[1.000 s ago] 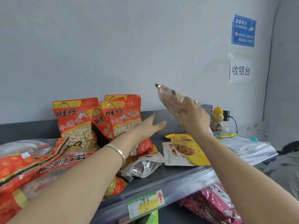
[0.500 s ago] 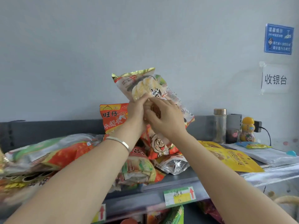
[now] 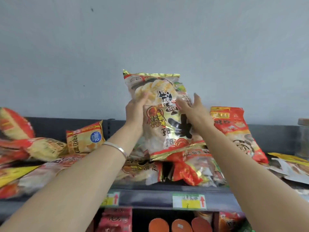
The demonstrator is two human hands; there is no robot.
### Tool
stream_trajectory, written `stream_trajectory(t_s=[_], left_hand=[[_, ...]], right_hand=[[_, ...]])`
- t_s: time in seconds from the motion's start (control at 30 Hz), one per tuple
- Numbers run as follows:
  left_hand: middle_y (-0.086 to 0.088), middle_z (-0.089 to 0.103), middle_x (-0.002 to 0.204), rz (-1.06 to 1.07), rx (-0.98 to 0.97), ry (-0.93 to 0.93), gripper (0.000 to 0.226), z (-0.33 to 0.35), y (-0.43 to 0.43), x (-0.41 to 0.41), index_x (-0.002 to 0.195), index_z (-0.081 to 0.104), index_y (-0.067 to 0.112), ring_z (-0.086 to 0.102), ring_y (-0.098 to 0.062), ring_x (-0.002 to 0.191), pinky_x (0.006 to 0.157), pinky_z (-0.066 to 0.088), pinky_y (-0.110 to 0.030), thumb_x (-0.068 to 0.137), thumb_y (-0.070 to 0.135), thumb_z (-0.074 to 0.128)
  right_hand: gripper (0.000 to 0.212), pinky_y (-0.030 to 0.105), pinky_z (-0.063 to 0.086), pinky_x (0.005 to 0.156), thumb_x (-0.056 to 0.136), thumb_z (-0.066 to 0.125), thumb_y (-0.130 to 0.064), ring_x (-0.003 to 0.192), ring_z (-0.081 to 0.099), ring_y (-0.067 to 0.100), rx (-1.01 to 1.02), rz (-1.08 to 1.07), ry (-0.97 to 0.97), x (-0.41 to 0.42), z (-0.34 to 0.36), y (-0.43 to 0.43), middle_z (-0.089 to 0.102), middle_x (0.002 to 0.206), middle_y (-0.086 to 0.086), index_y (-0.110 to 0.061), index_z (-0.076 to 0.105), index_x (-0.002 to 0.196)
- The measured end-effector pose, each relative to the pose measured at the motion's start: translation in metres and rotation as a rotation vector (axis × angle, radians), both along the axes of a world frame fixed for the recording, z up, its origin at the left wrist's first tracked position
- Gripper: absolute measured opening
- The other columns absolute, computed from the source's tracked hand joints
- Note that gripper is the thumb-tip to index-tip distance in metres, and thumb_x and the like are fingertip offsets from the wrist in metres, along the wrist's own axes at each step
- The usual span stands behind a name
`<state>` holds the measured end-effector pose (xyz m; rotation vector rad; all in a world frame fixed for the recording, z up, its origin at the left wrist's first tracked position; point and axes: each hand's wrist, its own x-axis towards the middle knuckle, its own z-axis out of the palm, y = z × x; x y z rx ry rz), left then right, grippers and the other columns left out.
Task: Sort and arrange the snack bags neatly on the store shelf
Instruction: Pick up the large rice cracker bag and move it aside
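A large pale rice-cracker bag [image 3: 160, 114] with a gold top edge and black characters stands upright above the pile on the shelf [image 3: 150, 196]. My left hand [image 3: 136, 113] grips its left side, fingers curled round the edge. My right hand [image 3: 192, 109] lies on its front right with the fingers nearly straight. Under it lie more snack bags, one red and gold [image 3: 185, 169]. A red bag [image 3: 237, 133] leans behind my right forearm.
An orange snack bag [image 3: 85, 139] leans against the dark back panel at left, with red and yellow bags [image 3: 21, 148] heaped further left. A glass jar [image 3: 303, 136] stands far right beside flat yellow packets [image 3: 291, 163]. Price tags [image 3: 189, 200] sit on the shelf rail; more goods [image 3: 117, 220] below.
The view has swung left along the shelf. The rice-cracker bag has turned upright and faces me. My hands have spread from its middle to its two sides.
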<state>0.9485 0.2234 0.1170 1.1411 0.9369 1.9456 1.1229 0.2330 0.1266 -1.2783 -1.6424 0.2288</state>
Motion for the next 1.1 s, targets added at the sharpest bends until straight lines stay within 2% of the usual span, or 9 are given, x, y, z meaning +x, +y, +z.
stream_trajectory(t_s=[0.1, 0.17, 0.23, 0.3, 0.4, 0.53, 0.77, 0.87, 1.1], left_hand=[[-0.009, 0.074, 0.094, 0.110, -0.058, 0.059, 0.054, -0.008, -0.027, -0.072, 0.102, 0.069, 0.015, 0.070, -0.028, 0.090, 0.090, 0.053, -0.048, 0.076, 0.062, 0.062], [-0.009, 0.073, 0.095, 0.201, -0.073, 0.108, 0.054, -0.016, -0.045, -0.116, 0.100, 0.068, 0.015, 0.070, -0.027, 0.090, 0.089, 0.053, -0.047, 0.078, 0.064, 0.059], [-0.009, 0.072, 0.098, 0.301, -0.061, 0.170, 0.046, -0.024, -0.062, -0.155, 0.093, 0.065, 0.019, 0.069, -0.025, 0.091, 0.089, 0.052, -0.044, 0.082, 0.063, 0.055], [-0.008, 0.071, 0.098, 0.362, -0.060, 0.209, 0.045, -0.030, -0.076, -0.188, 0.094, 0.064, 0.020, 0.068, -0.024, 0.091, 0.087, 0.053, -0.043, 0.084, 0.063, 0.051], [-0.009, 0.068, 0.101, 0.400, -0.125, 0.220, 0.045, -0.036, -0.082, -0.230, 0.101, 0.060, 0.016, 0.066, -0.025, 0.094, 0.087, 0.052, -0.042, 0.091, 0.057, 0.045], [-0.007, 0.058, 0.118, 0.416, -0.219, 0.175, 0.044, -0.049, -0.077, -0.273, 0.123, 0.044, 0.018, 0.058, -0.025, 0.106, 0.095, 0.046, -0.046, 0.095, 0.052, 0.040], [0.000, 0.046, 0.139, 0.403, -0.273, 0.233, 0.055, -0.065, -0.059, -0.323, 0.145, 0.027, 0.028, 0.050, -0.022, 0.117, 0.087, 0.046, -0.036, 0.096, 0.037, 0.050], [-0.002, 0.042, 0.143, 0.455, -0.309, 0.310, 0.054, -0.061, -0.049, -0.343, 0.146, 0.026, 0.028, 0.047, -0.026, 0.125, 0.100, 0.043, -0.046, 0.097, 0.039, 0.047], [0.000, 0.053, 0.114, 0.523, -0.387, 0.523, 0.034, -0.073, -0.027, -0.383, 0.131, 0.048, 0.021, 0.051, -0.022, 0.114, 0.098, 0.043, -0.043, 0.097, 0.024, 0.049]], right_hand=[[0.093, 0.047, 0.049, 0.094, 0.074, 0.059, -0.072, 0.109, 0.061, 0.032, -0.119, 0.206, 0.203, -0.056, -0.002, -0.012, 0.058, 0.129, 0.013, -0.013, 0.035, 0.143], [0.060, 0.036, 0.053, 0.065, 0.071, 0.072, -0.060, 0.068, 0.066, 0.022, -0.200, 0.383, 0.343, -0.094, -0.008, -0.018, 0.068, 0.084, 0.005, -0.009, 0.062, 0.100], [0.035, 0.027, 0.050, 0.050, 0.078, 0.075, -0.043, 0.047, 0.060, 0.015, -0.252, 0.512, 0.388, -0.131, -0.016, -0.025, 0.063, 0.057, 0.000, -0.011, 0.062, 0.076], [0.036, 0.032, 0.059, 0.059, 0.077, 0.077, -0.041, 0.057, 0.067, 0.020, -0.274, 0.568, 0.390, -0.167, -0.023, -0.030, 0.071, 0.069, 0.007, -0.008, 0.065, 0.082], [0.082, 0.055, 0.057, 0.079, 0.048, 0.080, -0.064, 0.082, 0.071, 0.037, -0.303, 0.559, 0.355, -0.215, -0.032, -0.024, 0.073, 0.092, 0.019, -0.003, 0.065, 0.100], [0.088, 0.053, 0.057, 0.081, 0.038, 0.078, -0.070, 0.088, 0.070, 0.033, -0.305, 0.535, 0.355, -0.267, -0.044, -0.003, 0.072, 0.095, 0.011, -0.012, 0.062, 0.102], [0.052, 0.045, 0.056, 0.082, 0.074, 0.073, -0.054, 0.090, 0.064, 0.024, -0.217, 0.464, 0.419, -0.332, -0.046, 0.020, 0.064, 0.099, 0.004, -0.017, 0.051, 0.103], [0.063, 0.049, 0.054, 0.084, 0.072, 0.069, -0.061, 0.094, 0.064, 0.027, -0.140, 0.432, 0.437, -0.354, -0.039, 0.039, 0.064, 0.105, 0.003, -0.017, 0.050, 0.113], [0.073, 0.045, 0.047, 0.089, 0.082, 0.063, -0.058, 0.112, 0.055, 0.031, -0.057, 0.329, 0.514, -0.388, -0.032, 0.076, 0.055, 0.130, 0.005, -0.017, 0.035, 0.137]])
